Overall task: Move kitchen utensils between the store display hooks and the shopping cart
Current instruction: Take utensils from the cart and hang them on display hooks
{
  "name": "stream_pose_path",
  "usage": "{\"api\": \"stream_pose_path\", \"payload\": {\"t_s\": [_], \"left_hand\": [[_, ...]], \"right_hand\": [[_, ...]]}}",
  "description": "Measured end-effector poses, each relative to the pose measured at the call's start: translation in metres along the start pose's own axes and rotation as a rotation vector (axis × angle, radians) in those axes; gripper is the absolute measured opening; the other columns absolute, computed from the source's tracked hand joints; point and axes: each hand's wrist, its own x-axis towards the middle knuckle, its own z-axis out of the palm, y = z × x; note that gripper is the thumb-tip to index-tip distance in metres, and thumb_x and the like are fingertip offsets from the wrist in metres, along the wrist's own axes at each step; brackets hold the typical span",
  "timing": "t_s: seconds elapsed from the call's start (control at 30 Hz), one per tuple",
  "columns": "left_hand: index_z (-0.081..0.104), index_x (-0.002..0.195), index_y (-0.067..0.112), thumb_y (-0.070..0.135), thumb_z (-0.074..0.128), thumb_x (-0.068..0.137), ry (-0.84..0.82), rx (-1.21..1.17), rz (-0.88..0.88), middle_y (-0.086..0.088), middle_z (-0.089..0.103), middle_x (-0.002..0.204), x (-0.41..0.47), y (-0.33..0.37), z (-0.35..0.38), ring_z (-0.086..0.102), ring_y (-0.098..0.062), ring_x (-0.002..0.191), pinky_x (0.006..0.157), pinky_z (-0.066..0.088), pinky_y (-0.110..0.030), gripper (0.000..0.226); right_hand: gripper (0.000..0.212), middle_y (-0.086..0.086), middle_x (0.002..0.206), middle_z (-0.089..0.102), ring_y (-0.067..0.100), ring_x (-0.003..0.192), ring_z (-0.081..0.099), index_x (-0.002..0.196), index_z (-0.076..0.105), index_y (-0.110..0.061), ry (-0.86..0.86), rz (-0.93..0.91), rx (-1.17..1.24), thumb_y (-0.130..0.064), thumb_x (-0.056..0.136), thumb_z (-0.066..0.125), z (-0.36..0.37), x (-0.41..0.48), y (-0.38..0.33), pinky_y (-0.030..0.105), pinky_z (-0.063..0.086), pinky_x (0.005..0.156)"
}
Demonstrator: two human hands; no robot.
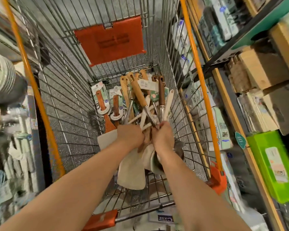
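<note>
1. Shopping cart [70, 90]: wire basket with orange top rails, seen from above at its handle end; it fills the middle of the view.
2. Store shelving [220, 60]: runs along the cart's right side, stocked with boxes and packets; labels too blurred to read.
3. Rolled mat [0, 75]: grey and cream, outside the cart's left rail.
4. Orange seat flap [110, 42]: plastic panel hanging on the cart's far wire wall, above the basket floor.
5. Green box [274, 164]: on the shelving, outside the cart's near right corner.
6. Kitchen utensils [140, 97]: a loose heap on the cart floor, toward its far end. It holds wooden-handled tools with steel shafts and paper tags, cream spatulas, and cream flat heads lying nearer the handle end.
7. Carded spatulas [103, 104]: two, brown-handled on backing cards, at the left of the heap inside the cart.
8. Left hand [130, 135]: inside the cart, over the heap; fingers curled round cream utensil handles.
9. Right hand [162, 135]: inside the cart, touching the left hand; fingers gripping the steel shafts of the wooden-handled tools.
</note>
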Motion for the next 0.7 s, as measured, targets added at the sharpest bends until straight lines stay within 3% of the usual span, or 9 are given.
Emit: {"api": "stream_pose_path", "payload": {"t_s": [0.1, 0.2, 0.27, 0.37, 0.5, 0.6, 0.7], "left_hand": [[0.056, 0.096, 0.019, 0.033, 0.044, 0.093, -0.011, -0.033, -0.014, -0.002, 0.062, 0.097, -0.004, 0.001, 0.004, 0.059, -0.023, 0.092, 0.068, 0.031, -0.030, 0.019], [0.056, 0.093, 0.016, 0.029, 0.042, 0.094, -0.057, -0.117, -0.026, -0.004, 0.062, 0.093, -0.008, 0.002, 0.015, 0.061, -0.026, 0.094, 0.072, 0.037, -0.031, 0.019], [0.056, 0.110, 0.010, 0.034, 0.038, 0.096, -0.071, -0.169, -0.047, -0.006, 0.064, 0.093, -0.009, 0.001, 0.025, 0.061, -0.028, 0.094, 0.079, 0.043, -0.036, 0.034], [0.035, 0.138, 0.001, 0.041, 0.034, 0.096, -0.086, -0.246, -0.090, -0.010, 0.066, 0.102, -0.004, 0.000, 0.038, 0.062, -0.030, 0.095, 0.087, 0.046, -0.042, 0.058], [0.004, 0.150, 0.009, 0.042, 0.034, 0.097, -0.061, -0.266, -0.037, -0.009, 0.066, 0.106, 0.003, -0.006, 0.054, 0.062, -0.030, 0.096, 0.080, 0.044, -0.039, 0.069], [0.014, 0.148, 0.008, 0.041, 0.034, 0.098, -0.039, -0.225, -0.021, -0.011, 0.064, 0.109, 0.005, -0.008, 0.062, 0.061, -0.031, 0.098, 0.081, 0.044, -0.039, 0.062], [0.024, 0.144, 0.008, 0.041, 0.041, 0.096, 0.038, -0.232, -0.061, -0.014, 0.053, 0.123, 0.006, -0.004, 0.062, 0.051, -0.035, 0.112, 0.089, 0.042, -0.042, 0.061]], "right_hand": [[0.027, 0.008, 0.113, 0.053, 0.028, 0.106, 0.053, 0.116, 0.056, -0.017, -0.075, -0.057, -0.202, -0.031, 0.094, 0.049, 0.002, 0.008, 0.006, 0.039, 0.046, 0.089], [0.028, 0.008, 0.108, 0.061, 0.029, 0.104, 0.056, 0.110, 0.059, -0.016, -0.162, -0.052, -0.228, -0.036, 0.096, 0.046, 0.004, 0.008, 0.009, 0.039, 0.046, 0.087], [0.029, 0.009, 0.108, 0.064, 0.031, 0.104, 0.057, 0.110, 0.058, -0.015, -0.168, -0.015, -0.203, -0.036, 0.098, 0.042, 0.003, 0.008, 0.008, 0.038, 0.046, 0.085], [0.025, 0.011, 0.109, 0.063, 0.032, 0.104, 0.059, 0.114, 0.052, -0.011, -0.124, 0.051, -0.113, -0.028, 0.099, 0.043, -0.002, 0.011, 0.010, 0.033, 0.039, 0.075], [0.026, 0.010, 0.106, 0.061, 0.030, 0.104, 0.059, 0.116, 0.046, -0.007, -0.089, 0.129, 0.021, -0.020, 0.094, 0.052, -0.009, 0.017, 0.016, 0.027, 0.036, 0.071], [0.027, 0.013, 0.110, 0.063, 0.030, 0.108, 0.058, 0.113, 0.052, -0.005, -0.106, 0.125, -0.021, -0.020, 0.091, 0.056, -0.012, 0.022, 0.014, 0.029, 0.040, 0.076], [0.032, 0.016, 0.116, 0.062, 0.032, 0.111, 0.057, 0.115, 0.056, -0.003, -0.159, 0.120, -0.093, -0.024, 0.090, 0.059, -0.014, 0.028, 0.014, 0.034, 0.045, 0.087]]}}
